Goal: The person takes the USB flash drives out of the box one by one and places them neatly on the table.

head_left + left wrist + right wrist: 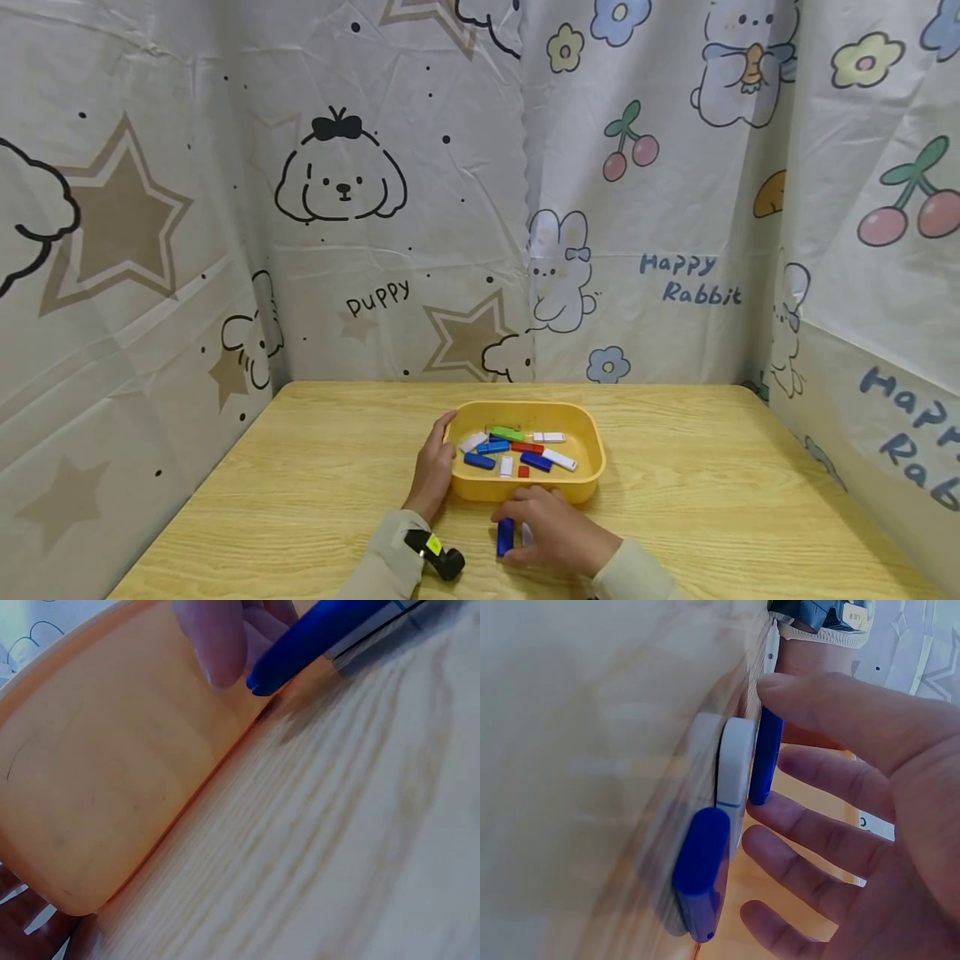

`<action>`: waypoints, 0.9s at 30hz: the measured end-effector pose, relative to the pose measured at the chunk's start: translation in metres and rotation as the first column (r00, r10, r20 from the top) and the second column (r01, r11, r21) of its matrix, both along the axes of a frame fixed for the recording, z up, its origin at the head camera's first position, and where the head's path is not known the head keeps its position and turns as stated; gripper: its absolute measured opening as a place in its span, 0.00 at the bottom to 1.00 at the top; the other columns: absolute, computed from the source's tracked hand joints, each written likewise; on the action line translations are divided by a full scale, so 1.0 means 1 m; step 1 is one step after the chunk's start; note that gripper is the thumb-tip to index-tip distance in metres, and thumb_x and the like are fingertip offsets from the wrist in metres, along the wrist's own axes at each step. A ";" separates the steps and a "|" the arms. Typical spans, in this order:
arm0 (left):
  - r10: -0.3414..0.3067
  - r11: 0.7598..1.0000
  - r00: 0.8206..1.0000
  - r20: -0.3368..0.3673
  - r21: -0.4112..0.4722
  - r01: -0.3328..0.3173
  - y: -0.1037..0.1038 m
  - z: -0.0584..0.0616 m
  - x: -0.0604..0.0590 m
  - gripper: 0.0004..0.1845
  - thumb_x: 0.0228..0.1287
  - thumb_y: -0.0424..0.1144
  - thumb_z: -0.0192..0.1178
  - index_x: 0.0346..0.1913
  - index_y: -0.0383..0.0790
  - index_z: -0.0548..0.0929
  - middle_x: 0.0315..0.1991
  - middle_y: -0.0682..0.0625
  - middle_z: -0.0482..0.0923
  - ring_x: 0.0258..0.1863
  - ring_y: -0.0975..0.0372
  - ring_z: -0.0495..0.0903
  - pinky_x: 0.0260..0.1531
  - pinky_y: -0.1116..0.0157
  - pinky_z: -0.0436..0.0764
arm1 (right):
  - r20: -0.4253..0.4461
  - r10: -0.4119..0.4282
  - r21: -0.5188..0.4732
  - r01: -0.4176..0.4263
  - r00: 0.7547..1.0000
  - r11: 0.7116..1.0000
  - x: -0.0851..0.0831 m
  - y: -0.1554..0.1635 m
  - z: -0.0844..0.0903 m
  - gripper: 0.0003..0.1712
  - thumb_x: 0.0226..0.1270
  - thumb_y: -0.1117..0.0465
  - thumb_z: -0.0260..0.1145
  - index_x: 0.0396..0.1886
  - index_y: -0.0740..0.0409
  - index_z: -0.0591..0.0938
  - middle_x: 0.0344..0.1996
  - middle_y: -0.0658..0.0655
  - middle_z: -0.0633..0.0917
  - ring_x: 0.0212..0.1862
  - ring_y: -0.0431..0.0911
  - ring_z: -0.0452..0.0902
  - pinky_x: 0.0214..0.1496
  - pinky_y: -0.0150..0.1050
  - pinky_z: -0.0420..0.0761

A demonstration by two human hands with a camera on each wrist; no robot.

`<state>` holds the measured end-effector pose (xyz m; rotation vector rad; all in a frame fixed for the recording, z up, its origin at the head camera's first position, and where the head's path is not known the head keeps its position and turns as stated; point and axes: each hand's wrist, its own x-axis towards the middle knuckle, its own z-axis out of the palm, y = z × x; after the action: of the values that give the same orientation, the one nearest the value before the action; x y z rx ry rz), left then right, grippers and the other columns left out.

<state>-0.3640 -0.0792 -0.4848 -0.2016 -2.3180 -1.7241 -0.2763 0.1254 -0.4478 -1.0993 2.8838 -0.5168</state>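
Observation:
A yellow tray [581,487] sits mid-table and holds several small sticks in blue, white, red and green. My left hand [442,443] grips its left rim, thumb over the edge. The tray's outer wall [112,787] fills the left wrist view. My right hand [517,521] rests on the table just in front of the tray. In the right wrist view, its thumb and forefinger pinch a blue stick [766,757] by its ends. A white stick [735,769] and a second blue stick [702,870] lie on the wood beside it. The head view shows a blue stick [506,536] by the fingers.
The wooden table [712,500] is walled on three sides by a cartoon-print cloth [637,208]. A black wrist camera [438,554] sits on my left sleeve.

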 end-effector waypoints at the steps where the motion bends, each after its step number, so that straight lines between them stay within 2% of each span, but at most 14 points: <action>1: 0.000 1.000 1.000 -0.001 -0.003 0.000 0.000 0.000 0.000 0.31 0.63 0.30 0.41 0.71 0.47 0.64 0.71 0.47 0.62 0.70 0.51 0.59 0.67 0.45 0.56 | -0.003 -0.001 0.002 0.001 1.000 1.000 0.000 0.000 0.000 0.23 0.52 0.44 0.74 0.50 0.40 0.84 0.45 0.37 0.81 0.50 0.38 0.74 0.47 0.40 0.72; 10: -0.001 1.000 1.000 -0.004 0.004 0.001 0.001 -0.001 -0.001 0.31 0.63 0.30 0.41 0.71 0.47 0.64 0.71 0.47 0.62 0.70 0.52 0.59 0.67 0.45 0.56 | 0.037 -0.033 0.021 0.033 0.999 0.999 -0.002 -0.002 -0.002 0.24 0.51 0.43 0.75 0.49 0.39 0.84 0.46 0.37 0.81 0.50 0.38 0.73 0.48 0.42 0.72; 20: -0.002 1.000 1.000 0.011 0.007 0.002 0.000 -0.002 -0.001 0.31 0.63 0.30 0.40 0.71 0.44 0.64 0.72 0.46 0.60 0.71 0.50 0.58 0.68 0.44 0.54 | 0.040 -0.039 0.032 0.038 0.998 0.999 -0.001 -0.005 -0.002 0.23 0.50 0.45 0.76 0.48 0.39 0.84 0.45 0.38 0.81 0.49 0.38 0.74 0.48 0.42 0.72; 27: 0.002 1.000 1.000 0.008 -0.003 -0.002 0.000 -0.002 -0.002 0.31 0.62 0.31 0.41 0.71 0.47 0.64 0.72 0.46 0.60 0.71 0.50 0.58 0.68 0.44 0.54 | 0.053 -0.059 0.036 0.057 0.997 0.998 -0.001 -0.005 -0.001 0.23 0.50 0.45 0.76 0.48 0.39 0.84 0.44 0.38 0.81 0.48 0.38 0.73 0.49 0.43 0.72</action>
<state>-0.3663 -0.0788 -0.4865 -0.1935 -2.3256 -1.7239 -0.2773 0.1201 -0.4487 -0.9841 2.8737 -0.4888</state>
